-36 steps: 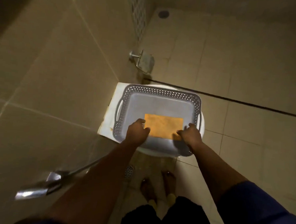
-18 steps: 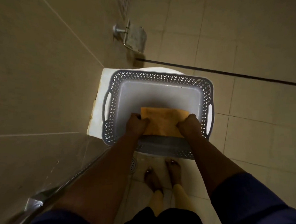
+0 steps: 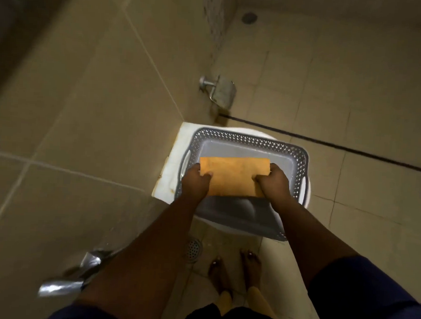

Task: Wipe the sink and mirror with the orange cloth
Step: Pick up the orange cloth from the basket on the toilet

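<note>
Now the left hand [image 3: 195, 183] pinches the left edge of the cloth [image 3: 233, 176], thumb on top and fingers curled under. One orange cloth stretches flat between both hands, held above the one grey basket [image 3: 300, 154] that sits under them. At the cloth's right edge, the right hand [image 3: 274, 184] grips the same way. Both forearms reach forward side by side, knuckles up. Two bare feet [image 3: 235, 273] stand below the wrists.

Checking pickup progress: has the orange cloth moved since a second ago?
Yes. The cloth, gripped by both hands, has risen off the basket floor toward its far rim.
</note>
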